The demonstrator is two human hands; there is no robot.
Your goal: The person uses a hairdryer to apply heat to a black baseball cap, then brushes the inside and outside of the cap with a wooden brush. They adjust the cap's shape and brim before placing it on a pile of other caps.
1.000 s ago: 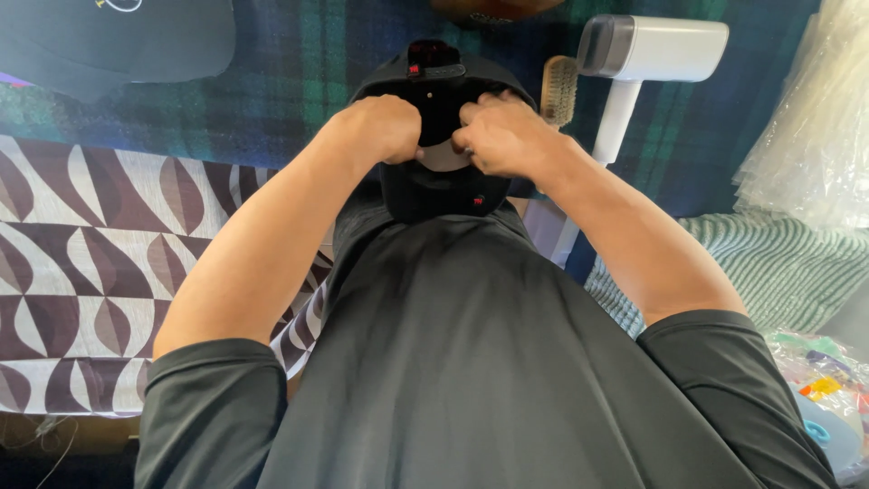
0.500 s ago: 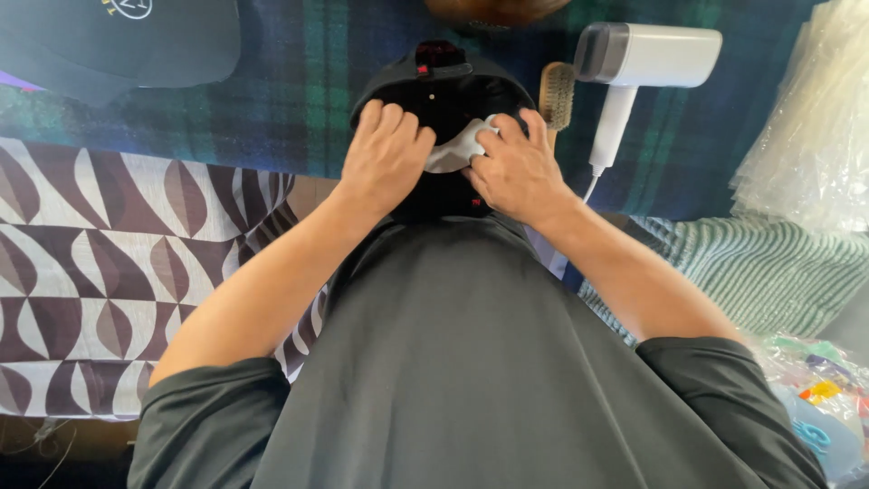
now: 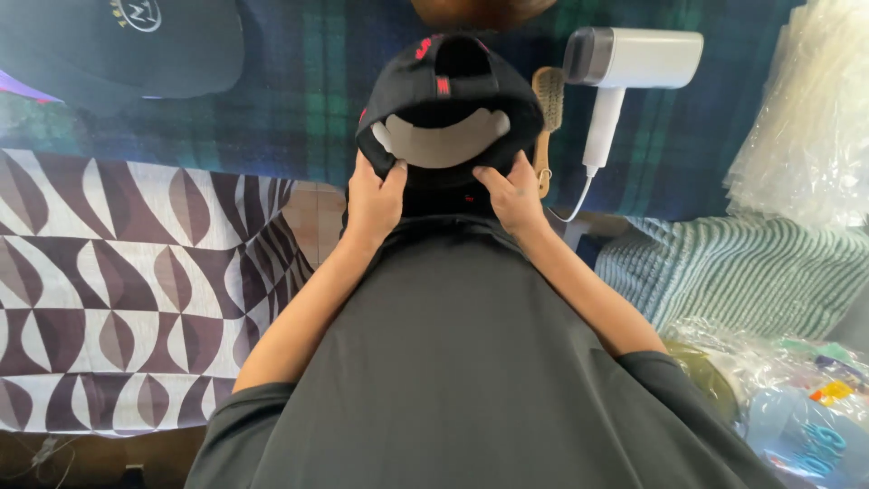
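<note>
The dark plaid cloth (image 3: 299, 100) covers the far side, the brown-and-white patterned cloth (image 3: 109, 299) lies to the left; on the plaid, right in front of me, sits the black cap (image 3: 448, 91); a second ago my hands were bunched tight over it, now they have dropped to its near edge and the pale underside of the brim shows; my left hand (image 3: 373, 201) and right hand (image 3: 514, 195) each pinch that edge; the white handheld steamer (image 3: 625, 68) lies to the right.

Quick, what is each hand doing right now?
Left hand: closed, gripping the black fabric baseball cap by its left edge.
Right hand: closed, gripping the same cap's right edge.
</note>
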